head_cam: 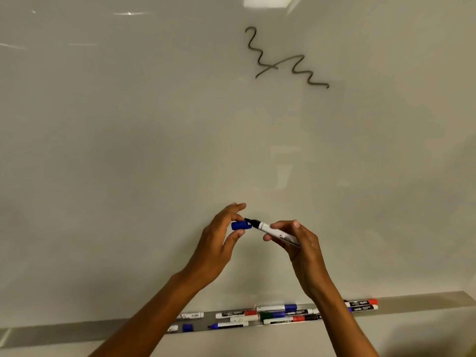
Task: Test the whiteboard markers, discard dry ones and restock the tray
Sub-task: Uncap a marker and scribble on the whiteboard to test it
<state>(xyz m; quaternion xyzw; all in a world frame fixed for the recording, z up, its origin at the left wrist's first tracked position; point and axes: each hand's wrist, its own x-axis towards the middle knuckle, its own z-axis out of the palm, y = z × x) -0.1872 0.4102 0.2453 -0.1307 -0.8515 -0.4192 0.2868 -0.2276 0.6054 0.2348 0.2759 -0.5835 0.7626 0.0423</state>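
I judge testing barely begun: my left hand (221, 235) pinches a blue cap (240, 225) beside the marker (277, 232) my right hand (298, 243) grips before the whiteboard (128, 150), one squiggle (280, 60) drawn, many markers (280, 313) waiting in the tray (425, 301).

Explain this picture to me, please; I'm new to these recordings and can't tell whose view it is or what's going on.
There is no machine here: a person wears a camera on the head, so you look forward and down at their own two bare hands in front of a whiteboard. The left hand pinches a blue cap in its fingers. The right hand grips a white marker, its dark tip pointing toward the cap and just short of it. A dark squiggle is drawn high on the board. Below, the metal tray holds several more markers, one of them uncapped, and a loose blue cap.
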